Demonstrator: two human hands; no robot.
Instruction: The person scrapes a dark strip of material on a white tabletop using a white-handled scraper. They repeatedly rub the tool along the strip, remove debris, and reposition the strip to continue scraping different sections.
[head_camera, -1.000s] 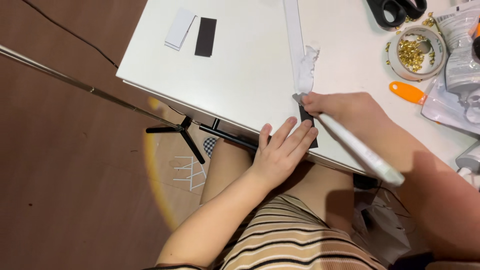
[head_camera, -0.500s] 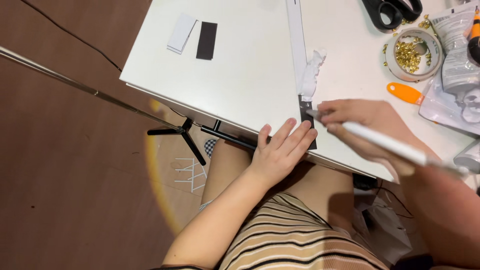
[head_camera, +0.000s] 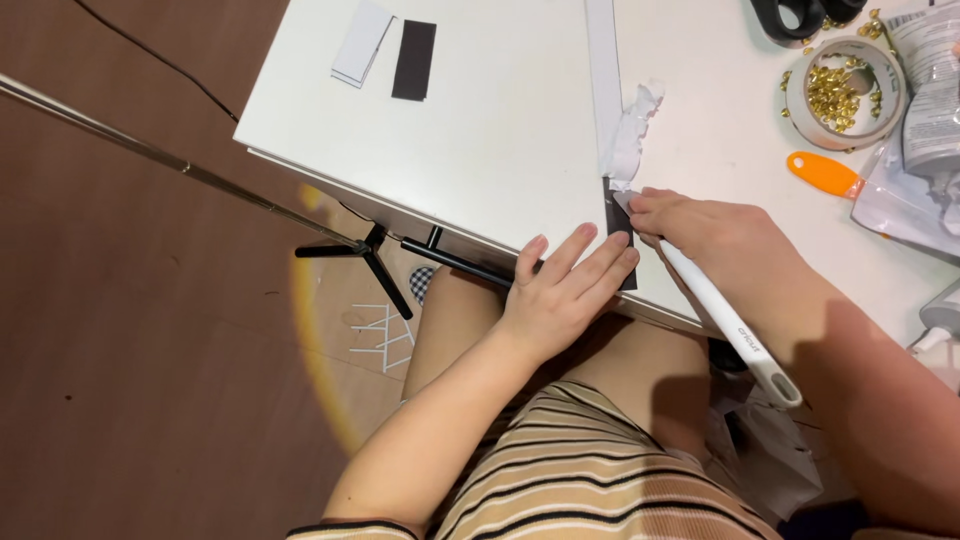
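Down at the near edge of the white worktop: left hand spread flat, fingers fanned onto a dark strip, seemingly to pin it and stop it sliding. Just right of it, right hand closed around a white-handled tool, gripped low by the working end, long handle trailing back over the lap; tip pressed at the point where the dark strip disappears under pale backing. Above that point, crumpled white peeled liner bunched up beside a long pale strip running away to the far edge, apparently lifted so as to bare the dark face beneath. Tool tip itself hidden by the knuckles, so blade or scraper cannot be told.

Further out: to the far left, a white piece and a black piece laid side by side, well apart from the hands. To the far right, a roll of tape ringing a heap of gold pins, an orange handle half tucked under a clear plastic bag, black scissor loops cut off by the frame. Below the worktop, a black tripod on the floor, partly hidden.
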